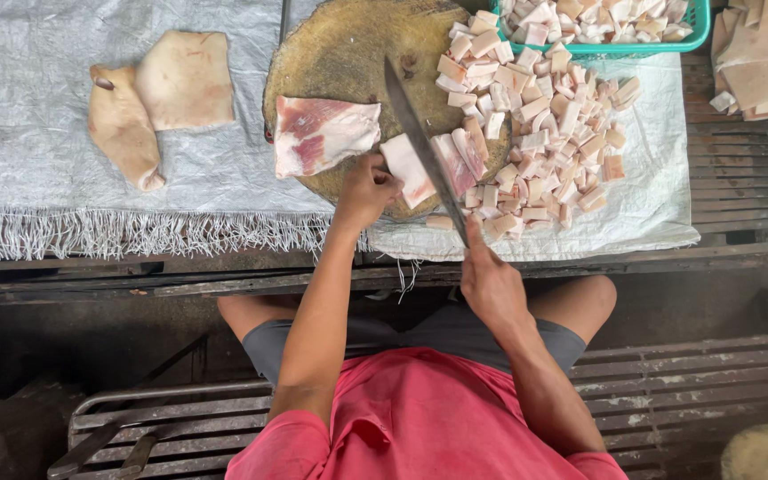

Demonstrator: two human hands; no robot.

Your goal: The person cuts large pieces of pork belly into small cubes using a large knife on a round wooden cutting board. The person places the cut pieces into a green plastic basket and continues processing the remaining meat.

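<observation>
While our right hand (491, 286) grips the long knife (424, 147) over the pork strip (420, 169) that our left hand (366, 191) pins on the round board (348, 53) near the table's front edge, we judge a slip could nick those close fingers.

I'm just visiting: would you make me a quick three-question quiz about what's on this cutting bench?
1. True or false: the right hand holds the long knife.
2. What does the left hand press on: A the meat strip, B the green basket, C the pale skin pieces?
3. Where does the cube pile lie relative to the round board?

Key: 1 true. 2 A. 3 On its right, spilling onto the white sheet.
</observation>
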